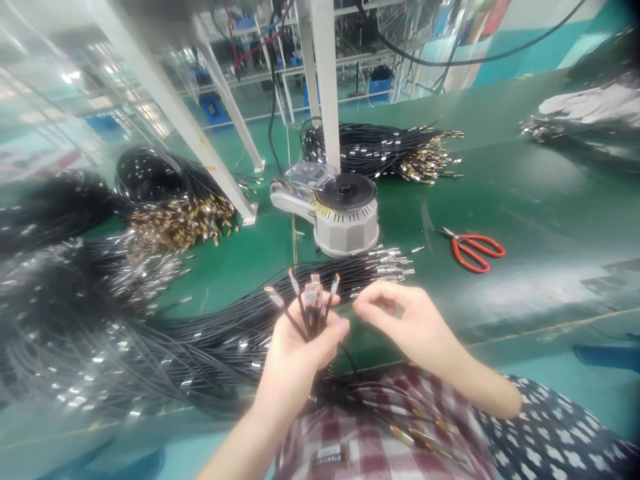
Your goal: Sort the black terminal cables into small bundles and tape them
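My left hand (300,347) is closed round a small bunch of black cables (307,303), whose copper-tipped ends stick up above the fist. My right hand (400,320) is just to the right of the bunch, its fingers curled and pinched together near the cable tips; I cannot make out what is between them. Both hands hover over a long black cable bundle (210,340) that lies across the green table (525,200) in front of me.
A grey tape dispenser (345,213) stands behind the hands, beside a white post (326,87). Red-handled scissors (475,250) lie to the right. More cable bundles lie at the back (385,150) and left (170,200). White gloves (590,103) rest far right.
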Motion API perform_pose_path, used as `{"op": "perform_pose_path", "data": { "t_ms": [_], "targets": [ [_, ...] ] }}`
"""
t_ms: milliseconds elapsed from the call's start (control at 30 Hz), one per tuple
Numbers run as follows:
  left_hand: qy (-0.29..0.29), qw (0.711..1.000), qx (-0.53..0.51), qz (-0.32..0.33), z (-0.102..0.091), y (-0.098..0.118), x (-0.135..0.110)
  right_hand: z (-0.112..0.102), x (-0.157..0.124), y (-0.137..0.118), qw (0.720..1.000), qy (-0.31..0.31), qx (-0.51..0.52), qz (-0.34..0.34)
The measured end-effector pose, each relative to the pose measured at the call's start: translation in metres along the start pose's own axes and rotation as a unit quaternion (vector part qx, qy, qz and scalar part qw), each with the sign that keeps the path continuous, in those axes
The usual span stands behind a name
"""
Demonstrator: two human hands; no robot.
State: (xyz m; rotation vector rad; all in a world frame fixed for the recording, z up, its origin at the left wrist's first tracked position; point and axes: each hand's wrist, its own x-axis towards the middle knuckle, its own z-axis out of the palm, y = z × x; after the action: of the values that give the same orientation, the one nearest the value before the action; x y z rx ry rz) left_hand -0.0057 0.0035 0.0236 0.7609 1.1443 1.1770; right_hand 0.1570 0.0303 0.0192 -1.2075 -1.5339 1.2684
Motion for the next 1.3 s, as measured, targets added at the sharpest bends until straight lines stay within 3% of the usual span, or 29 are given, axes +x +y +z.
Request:
{"op": "perform_pose_path", "data": {
  "t_ms": [67,267,433,567,767,1300],
  "targets": [
    [-0.004,1.0,-0.006,0.008,-0.002,-0.002,0.001,-0.002,0.0,0.002,0.999,0.0,0.035,0.009],
    [-0.04,0.999,0.005,0.001,-0.015,-0.005,0.006,0.003,-0.009,0.005,0.984,-0.089,0.14,0.065],
    [-0.036,0.999,-0.003,0.013,-0.012,0.0,0.005,0.014,-0.017,0.011,0.969,-0.138,0.176,0.101],
    [-0.028,0.999,-0.012,0.017,-0.008,0.001,0.004,0.015,-0.02,0.011,0.972,-0.127,0.175,0.09],
    [-0.023,0.999,-0.003,0.025,-0.007,-0.002,0.002,-0.004,-0.005,-0.007,0.988,-0.06,0.128,0.061],
    [-0.02,1.0,0.002,0.012,-0.007,-0.005,0.001,-0.005,0.015,-0.018,0.993,-0.104,0.036,0.047]
  ]
}}
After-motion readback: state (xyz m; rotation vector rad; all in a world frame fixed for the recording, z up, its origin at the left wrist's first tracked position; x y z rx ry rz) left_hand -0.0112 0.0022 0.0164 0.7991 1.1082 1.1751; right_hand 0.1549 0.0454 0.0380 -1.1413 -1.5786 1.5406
